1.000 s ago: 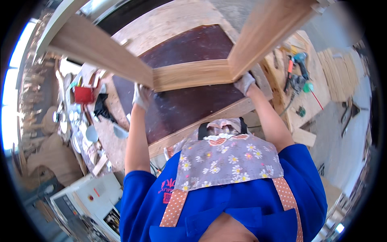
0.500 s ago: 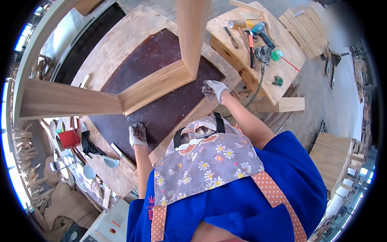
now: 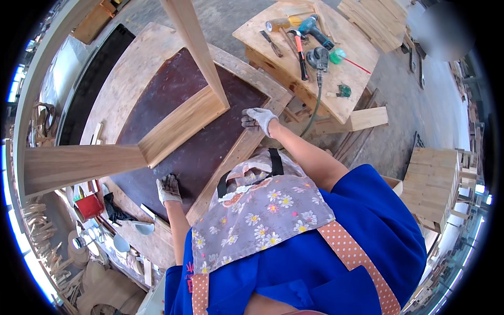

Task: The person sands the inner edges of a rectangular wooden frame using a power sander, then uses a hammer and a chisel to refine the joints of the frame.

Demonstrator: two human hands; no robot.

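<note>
A tall light-wood frame (image 3: 184, 123) stands on a dark brown panel (image 3: 210, 152) that lies on the workbench. My left hand (image 3: 169, 190), in a grey-white work glove, rests on the panel close to the frame's near corner. Its fingers are stretched out and hold nothing. At the panel's right edge is my right hand (image 3: 259, 121), gloved the same way, fingers extended toward the frame and a short way from its right corner. Neither hand touches the wood of the frame.
A side table (image 3: 262, 39) at the upper right bears a hammer (image 3: 301, 55), a cordless drill (image 3: 316, 32), a sander (image 3: 318, 59) with a hose, and a scraper. A red container (image 3: 90, 207) sits at the left. Stacked boards (image 3: 433, 181) stand at the far right.
The view has shifted, so the frame, panel and side table sit further left in the picture. Both hands stay in nearly the same places on the panel.
</note>
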